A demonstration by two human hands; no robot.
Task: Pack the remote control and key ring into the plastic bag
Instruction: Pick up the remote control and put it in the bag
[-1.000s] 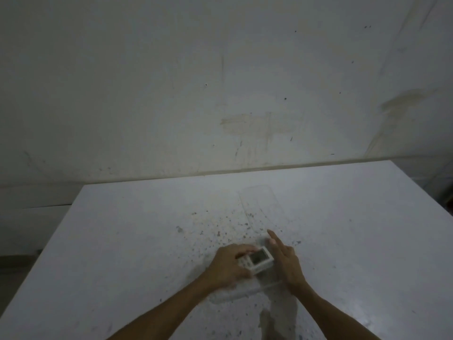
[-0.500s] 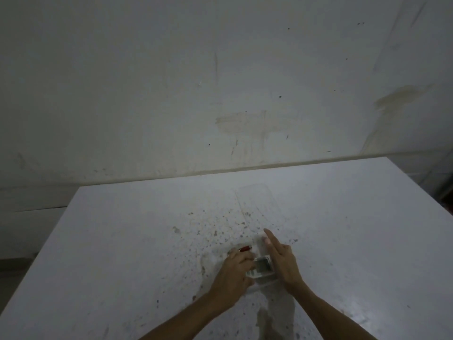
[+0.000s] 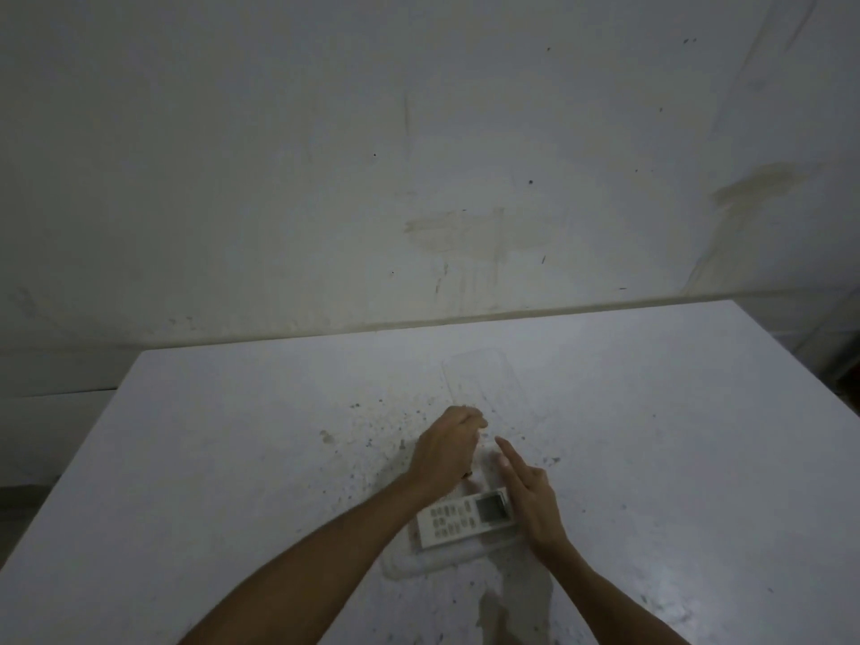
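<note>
I'm looking at a white table [image 3: 195, 458], speckled with dark flecks toward the middle, filling the lower half of the frame under a stained wall [image 3: 325, 155]. Coming in from the bottom left, the left hand [image 3: 444, 451] sits just left of centre with its fingers curled into a loose fist; something small and reddish peeks out at its lower edge, and I can't tell whether that is the key ring or what the fingers are pinching. Below and to the right of that fist, the white remote control [image 3: 465, 518] lies flat, screen end to the right, on a clear plastic bag [image 3: 433, 558]; whether it is inside or on top I can't tell. The right hand [image 3: 528, 495] is touching the remote's screen end, fingers spread and extended, index pointing up-left. Above the hands, a second clear plastic piece [image 3: 484, 384] lies flat.
</note>
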